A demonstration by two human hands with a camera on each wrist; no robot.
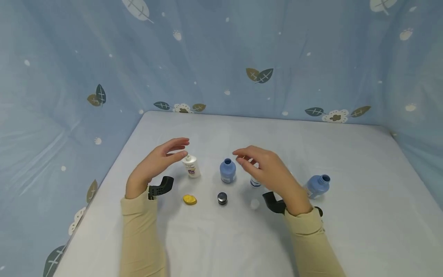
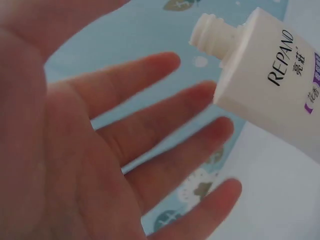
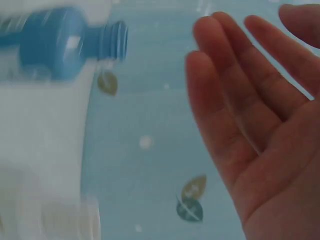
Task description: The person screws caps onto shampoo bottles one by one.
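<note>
My left hand (image 1: pixel 157 159) hovers with fingers extended beside a white bottle (image 1: pixel 192 169). In the left wrist view that bottle (image 2: pixel 270 75) shows a bare threaded neck and printed lettering, and the palm (image 2: pixel 100 160) holds nothing. My right hand (image 1: pixel 261 165), fingers loosely bent and empty, is above and right of a blue uncapped bottle (image 1: pixel 227 172). Partly hidden behind this hand is another bottle (image 1: pixel 255 182) with blue-and-white markings. The right wrist view has the right palm (image 3: pixel 260 120) apart from a blurred blue bottle (image 3: pixel 52 45) and a whitish bottle (image 3: pixel 70 220).
A yellow cap (image 1: pixel 189 199), a black cap (image 1: pixel 222 198) and a whitish disc (image 1: pixel 254 204) lie on the white tabletop (image 1: pixel 207 246). Right of my right wrist stands a second blue open-necked bottle (image 1: pixel 316 186). Blue patterned cloth (image 1: pixel 221 50) hangs behind and at the sides.
</note>
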